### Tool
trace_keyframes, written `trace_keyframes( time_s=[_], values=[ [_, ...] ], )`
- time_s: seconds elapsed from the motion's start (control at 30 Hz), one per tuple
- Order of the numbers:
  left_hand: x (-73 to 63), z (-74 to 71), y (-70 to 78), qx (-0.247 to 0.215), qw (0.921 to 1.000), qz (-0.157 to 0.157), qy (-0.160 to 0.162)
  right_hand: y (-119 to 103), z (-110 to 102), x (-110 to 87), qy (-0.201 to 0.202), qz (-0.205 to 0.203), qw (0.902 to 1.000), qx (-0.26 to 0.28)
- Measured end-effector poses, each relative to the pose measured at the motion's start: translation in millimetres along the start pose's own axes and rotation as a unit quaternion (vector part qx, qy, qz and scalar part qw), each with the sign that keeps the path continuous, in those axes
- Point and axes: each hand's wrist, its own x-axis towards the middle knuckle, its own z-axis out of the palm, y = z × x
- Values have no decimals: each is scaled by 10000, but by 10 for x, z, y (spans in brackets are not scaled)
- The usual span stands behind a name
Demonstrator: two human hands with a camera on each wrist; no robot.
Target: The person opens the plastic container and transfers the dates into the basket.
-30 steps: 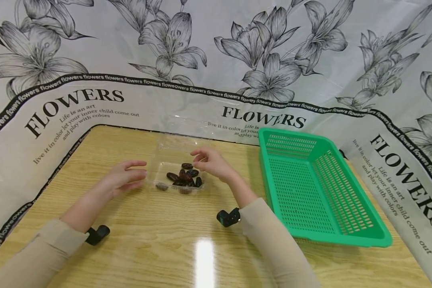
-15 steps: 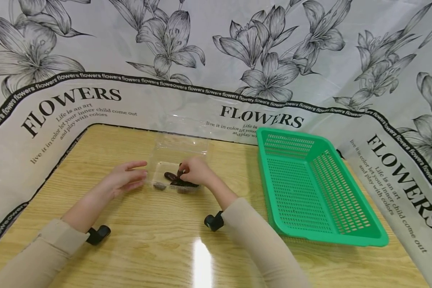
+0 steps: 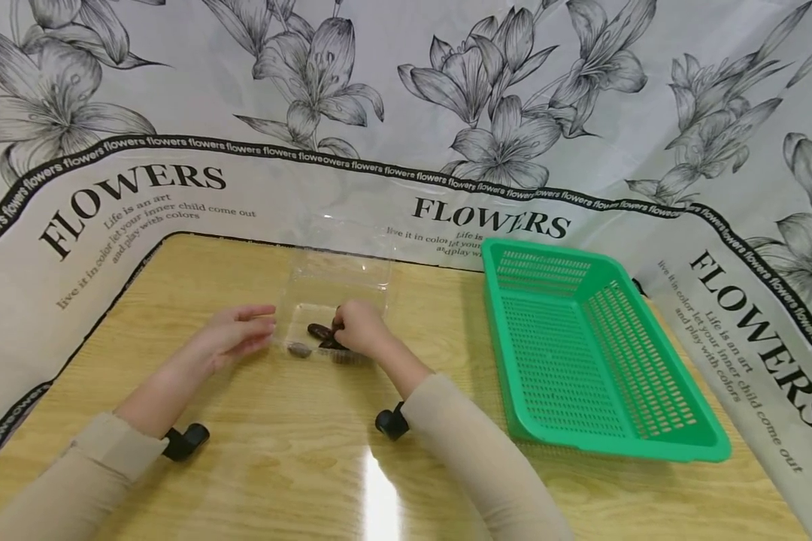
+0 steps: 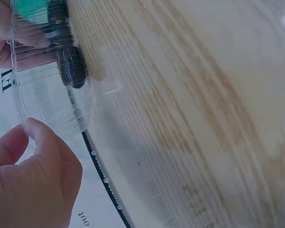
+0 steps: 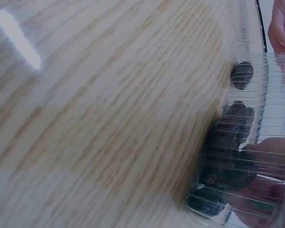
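Observation:
A clear plastic box [image 3: 298, 315] with its lid raised stands on the table, holding several dark brown dates [image 3: 320, 331]. Inside it, my right hand [image 3: 362, 328] has its fingers curled down over the dates, pinching at one; the fingertips are mostly hidden in the head view. Through the box wall, the right wrist view shows those fingers [image 5: 268, 152] against the dark dates [image 5: 242, 116]. My left hand [image 3: 233, 334], fingers loosely extended, is at the box's left side. In the left wrist view, the left fingertips [image 4: 34, 127] touch the box's edge.
To the right stands a green plastic basket [image 3: 558, 361] with slotted walls. A white flower-printed cloth [image 3: 352, 188] rises behind the wooden table [image 3: 271, 451]. Black wrist-worn devices [image 3: 186, 442] sit under both forearms.
My right hand has come from above the box's right side down and left into the dates, its fingers curling. My left hand has stayed at the box's left side.

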Motion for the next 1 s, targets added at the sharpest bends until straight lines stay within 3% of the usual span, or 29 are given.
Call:
trace_keyframes(
  time_s=[0.23, 0.37, 0.43, 0.57, 0.7, 0.83, 1.0],
  values=[
    [-20, -18, 28, 134, 9999, -46, 56, 21, -108, -35, 176, 83, 9976, 672],
    [-40, 6, 36, 202, 9998, -17, 52, 74, -233, -55, 294, 489, 9828, 1758],
    [-49, 18, 28, 246, 9997, -24, 42, 94, -295, -64, 234, 817, 9601, 2664],
    [-54, 28, -3, 223, 9997, -64, 47, 110, -415, -62, 165, 1410, 8944, 4242],
    [-39, 26, -20, 67, 9999, -64, 82, 105, -581, -75, 210, 1670, 8417, 5130],
    [-18, 24, -13, -4, 10000, -62, 46, 123, -796, -139, 319, 1747, 8138, 5534],
    [-12, 7, -11, -55, 9999, -75, -47, 202, -1061, -233, 342, 1932, 7929, 5769]
  ],
)
